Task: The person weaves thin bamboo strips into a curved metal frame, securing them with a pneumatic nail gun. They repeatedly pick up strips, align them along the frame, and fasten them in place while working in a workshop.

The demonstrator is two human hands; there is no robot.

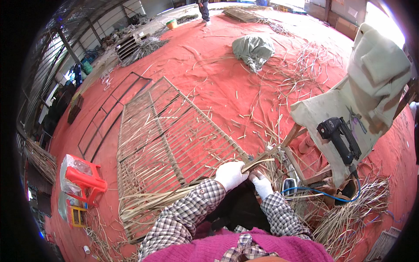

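Observation:
My left hand (230, 175), in a white glove, is closed around several flat, pale cane strips (258, 163) at the near right corner of a large woven panel (172, 163). The strip ends stick out to the right past the fingers. Close beside it, my right hand (262, 185), also gloved, has its fingers bent in toward the same corner; what they pinch is hidden. The panel has a dark frame with many thin strips across it. A bundle of loose strips (161, 198) lies along its near side, under my left forearm.
A black air stapler (339, 139) with a blue hose (318, 190) and pliers (358, 121) lie on a cloth-draped chair (318, 109) at right. Loose strips (353, 218) pile below it. Red stools (87, 179) and a bare metal frame (111, 109) are at left. A person (204, 9) stands far off.

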